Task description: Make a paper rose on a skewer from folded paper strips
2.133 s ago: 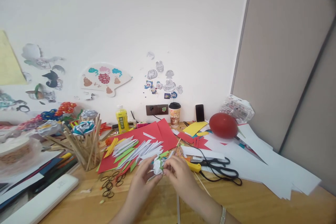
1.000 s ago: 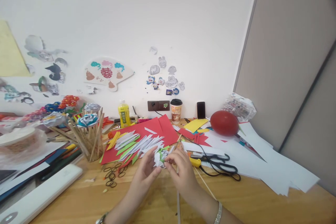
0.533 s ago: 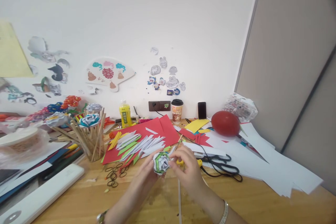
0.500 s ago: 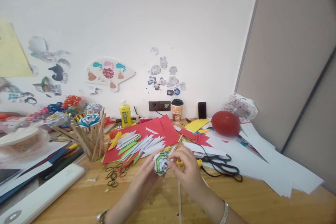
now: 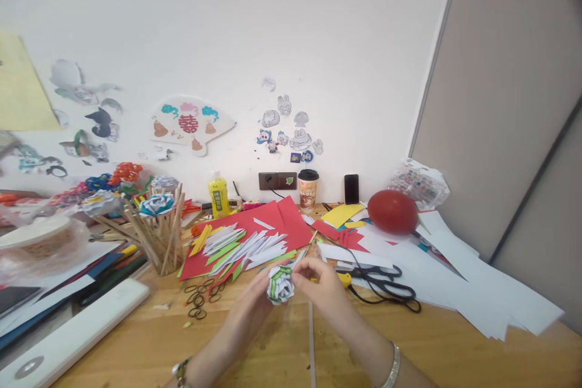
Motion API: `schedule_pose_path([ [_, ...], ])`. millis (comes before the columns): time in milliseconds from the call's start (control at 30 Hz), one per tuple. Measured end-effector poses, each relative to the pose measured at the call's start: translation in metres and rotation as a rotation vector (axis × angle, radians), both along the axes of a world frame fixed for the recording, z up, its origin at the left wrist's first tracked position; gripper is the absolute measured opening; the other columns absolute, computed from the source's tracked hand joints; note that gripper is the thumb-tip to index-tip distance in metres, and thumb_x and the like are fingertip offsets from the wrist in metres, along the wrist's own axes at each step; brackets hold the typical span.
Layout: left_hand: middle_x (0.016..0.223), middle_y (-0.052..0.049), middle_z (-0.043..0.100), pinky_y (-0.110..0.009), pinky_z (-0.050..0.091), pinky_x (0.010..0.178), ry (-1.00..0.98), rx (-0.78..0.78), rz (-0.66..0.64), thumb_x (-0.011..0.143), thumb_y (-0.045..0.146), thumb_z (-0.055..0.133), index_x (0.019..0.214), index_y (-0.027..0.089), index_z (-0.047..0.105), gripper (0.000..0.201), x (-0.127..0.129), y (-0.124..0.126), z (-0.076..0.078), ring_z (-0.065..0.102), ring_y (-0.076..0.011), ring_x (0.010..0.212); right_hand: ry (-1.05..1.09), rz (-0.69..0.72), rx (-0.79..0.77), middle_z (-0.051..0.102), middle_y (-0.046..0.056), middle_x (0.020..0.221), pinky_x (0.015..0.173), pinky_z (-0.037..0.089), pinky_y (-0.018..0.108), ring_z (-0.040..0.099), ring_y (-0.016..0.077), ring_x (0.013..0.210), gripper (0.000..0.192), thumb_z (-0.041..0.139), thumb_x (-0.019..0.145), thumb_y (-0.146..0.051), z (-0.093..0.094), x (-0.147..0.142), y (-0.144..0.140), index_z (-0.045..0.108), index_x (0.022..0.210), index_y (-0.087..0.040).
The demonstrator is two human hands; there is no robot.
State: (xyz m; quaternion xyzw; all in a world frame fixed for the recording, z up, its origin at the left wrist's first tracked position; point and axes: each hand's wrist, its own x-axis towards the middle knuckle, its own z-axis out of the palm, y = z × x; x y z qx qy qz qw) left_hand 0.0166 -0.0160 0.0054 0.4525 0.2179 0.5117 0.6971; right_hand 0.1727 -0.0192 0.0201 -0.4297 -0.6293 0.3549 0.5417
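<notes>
A white-and-green paper flower [image 5: 279, 284] is held between both hands just above the wooden desk [image 5: 445, 351]. My left hand [image 5: 253, 310] cups it from below and the left. My right hand [image 5: 321, 287] pinches its right side with the fingertips. Behind the flower lies a red sheet [image 5: 268, 229] covered with several white, green and yellow pointed paper strips [image 5: 236, 247]. A thin white strip [image 5: 311, 339] lies on the desk under my right wrist.
Black scissors [image 5: 386, 290] and a yellow-handled tool [image 5: 343, 279] lie to the right, beside white sheets [image 5: 473, 297]. Black rubber bands [image 5: 200, 300] sit to the left. A holder of wooden sticks with paper flowers [image 5: 159, 236], a red balloon [image 5: 391, 211], a cup [image 5: 308, 190], a yellow bottle [image 5: 218, 195].
The paper flower has been turned in my hands so its spiral top faces me. My hands stayed in place over the desk while the view drifted slightly.
</notes>
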Motion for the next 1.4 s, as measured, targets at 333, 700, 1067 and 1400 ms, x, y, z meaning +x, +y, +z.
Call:
schedule_pose_path([
  [333,0.091,-0.008,0.064,-0.028,0.038,0.063,0.031,-0.012,-0.018,0.076,0.040,0.063,0.101,0.019,0.069,0.034,0.005,-0.003,0.004,0.050,-0.0185,0.075,-0.008,0.046,-0.020,0.056,-0.001,0.077,0.069,0.042,0.027,0.051,0.0157,0.075,0.019,0.068,0.063,-0.019,0.004,0.003,-0.007,0.062,0.081,-0.020],
  [700,0.089,-0.008,0.064,-0.028,0.037,0.062,0.034,-0.007,-0.059,0.077,0.039,0.061,0.101,0.016,0.068,0.034,0.005,-0.003,0.003,0.048,-0.0176,0.072,0.184,0.180,-0.145,0.048,-0.002,0.068,0.060,0.039,0.024,0.047,0.0132,0.066,0.018,0.066,0.067,-0.030,-0.003,-0.001,-0.003,0.057,0.078,-0.019],
  [1067,0.081,-0.006,0.065,-0.028,0.038,0.062,0.080,-0.012,-0.030,0.076,0.040,0.061,0.091,0.015,0.069,0.030,0.007,0.000,0.003,0.052,-0.0177,0.070,0.024,0.071,-0.100,0.048,-0.004,0.068,0.061,0.037,0.024,0.046,0.0127,0.065,0.021,0.068,0.060,-0.020,-0.002,-0.002,-0.004,0.059,0.078,-0.019],
  [1400,0.084,-0.007,0.065,-0.030,0.042,0.064,0.093,-0.014,-0.027,0.077,0.041,0.059,0.098,0.018,0.068,0.033,0.006,0.003,-0.005,0.054,-0.0192,0.072,0.098,0.065,-0.129,0.043,-0.006,0.063,0.057,0.034,0.023,0.041,0.0110,0.060,0.017,0.065,0.063,-0.021,-0.006,-0.006,-0.003,0.055,0.076,-0.018],
])
